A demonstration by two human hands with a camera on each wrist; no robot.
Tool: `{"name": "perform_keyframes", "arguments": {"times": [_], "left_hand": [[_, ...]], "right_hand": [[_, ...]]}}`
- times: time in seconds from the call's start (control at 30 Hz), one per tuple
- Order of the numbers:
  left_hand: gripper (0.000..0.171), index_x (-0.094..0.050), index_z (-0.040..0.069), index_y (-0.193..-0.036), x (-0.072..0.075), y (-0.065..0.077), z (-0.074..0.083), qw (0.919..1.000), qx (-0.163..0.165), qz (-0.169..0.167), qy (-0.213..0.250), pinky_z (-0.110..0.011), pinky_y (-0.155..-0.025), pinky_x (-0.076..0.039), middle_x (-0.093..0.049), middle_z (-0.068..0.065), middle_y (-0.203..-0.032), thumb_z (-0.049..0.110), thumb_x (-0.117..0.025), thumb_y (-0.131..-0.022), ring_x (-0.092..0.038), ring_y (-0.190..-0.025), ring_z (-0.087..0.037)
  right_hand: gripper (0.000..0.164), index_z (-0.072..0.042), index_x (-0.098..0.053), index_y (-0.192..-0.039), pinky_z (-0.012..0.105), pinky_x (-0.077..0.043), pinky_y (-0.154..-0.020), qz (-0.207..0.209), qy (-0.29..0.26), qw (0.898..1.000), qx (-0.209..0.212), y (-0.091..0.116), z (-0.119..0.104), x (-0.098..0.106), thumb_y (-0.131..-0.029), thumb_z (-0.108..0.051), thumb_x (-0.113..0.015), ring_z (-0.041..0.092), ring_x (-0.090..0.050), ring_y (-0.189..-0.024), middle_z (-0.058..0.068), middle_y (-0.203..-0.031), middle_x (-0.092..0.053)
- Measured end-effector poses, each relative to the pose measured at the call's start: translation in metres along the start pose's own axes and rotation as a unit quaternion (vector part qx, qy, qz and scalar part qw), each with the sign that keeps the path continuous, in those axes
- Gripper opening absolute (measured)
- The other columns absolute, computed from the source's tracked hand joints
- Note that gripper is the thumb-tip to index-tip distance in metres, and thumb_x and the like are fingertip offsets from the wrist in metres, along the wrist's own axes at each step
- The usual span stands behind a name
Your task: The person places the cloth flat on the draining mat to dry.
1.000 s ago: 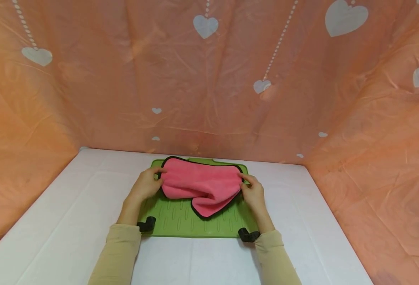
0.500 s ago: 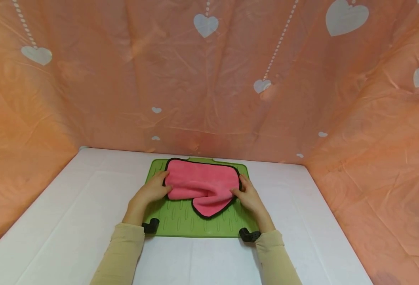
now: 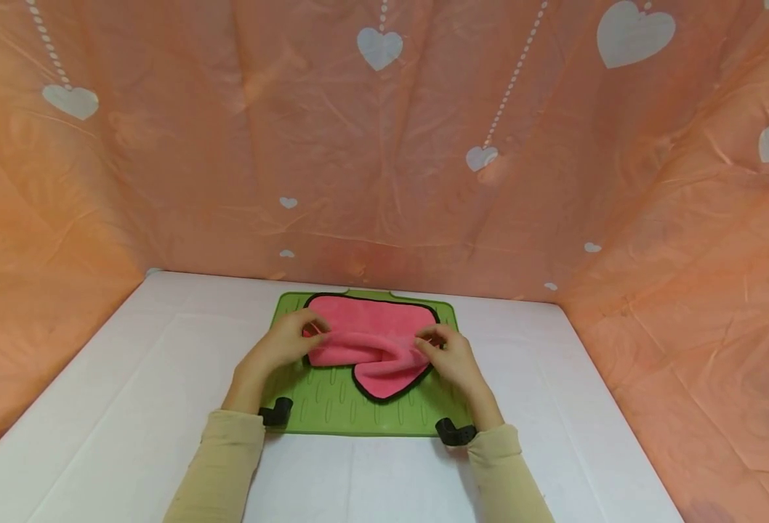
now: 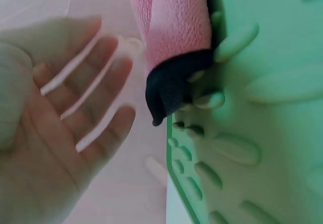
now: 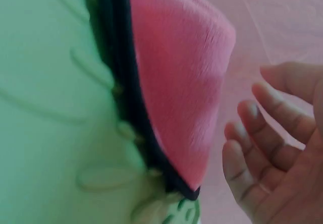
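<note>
Further inward than half a second ago, left hand [image 3: 283,343] and right hand [image 3: 453,359] hover over the sides of the cloth [image 3: 371,314], fingers loosely spread, holding nothing. Rumpled on the mat [image 3: 325,415], it looks light and floppy, probably best pinched by its edging [image 5: 123,57].

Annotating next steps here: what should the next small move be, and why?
Probably lower the right hand to pinch the pink cloth at its creased part and ease it flat. The cloth lies on the green mat with a raised crease across it and one corner jutting toward the person. Wrist views show the right hand and left hand apart from it.
</note>
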State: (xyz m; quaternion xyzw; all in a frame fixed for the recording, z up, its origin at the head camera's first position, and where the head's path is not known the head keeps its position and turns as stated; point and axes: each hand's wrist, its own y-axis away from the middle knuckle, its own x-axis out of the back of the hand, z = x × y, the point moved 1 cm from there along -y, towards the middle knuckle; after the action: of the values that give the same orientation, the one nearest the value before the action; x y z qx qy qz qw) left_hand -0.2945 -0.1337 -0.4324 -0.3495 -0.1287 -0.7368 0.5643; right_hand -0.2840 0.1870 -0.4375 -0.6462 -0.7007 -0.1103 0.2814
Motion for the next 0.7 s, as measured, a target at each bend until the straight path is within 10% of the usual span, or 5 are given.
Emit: {"name": "perform_keyframes", "arguments": {"times": [0.7], "left_hand": [[0.014, -0.077, 0.007, -0.1, -0.021, -0.002, 0.011, 0.995, -0.02, -0.083, -0.052, -0.042, -0.087, -0.055, -0.071, -0.001, -0.098, -0.001, -0.078, -0.088, -0.064, -0.093, -0.019]], "right_hand": [[0.013, -0.008, -0.076, -0.104, 0.028, -0.05, -0.074, -0.164, 0.085, 0.978, 0.098, 0.006, -0.016, -0.03, -0.092, -0.011, -0.08, 0.014, -0.056, -0.083, 0.001, -0.093, -0.059]]}}
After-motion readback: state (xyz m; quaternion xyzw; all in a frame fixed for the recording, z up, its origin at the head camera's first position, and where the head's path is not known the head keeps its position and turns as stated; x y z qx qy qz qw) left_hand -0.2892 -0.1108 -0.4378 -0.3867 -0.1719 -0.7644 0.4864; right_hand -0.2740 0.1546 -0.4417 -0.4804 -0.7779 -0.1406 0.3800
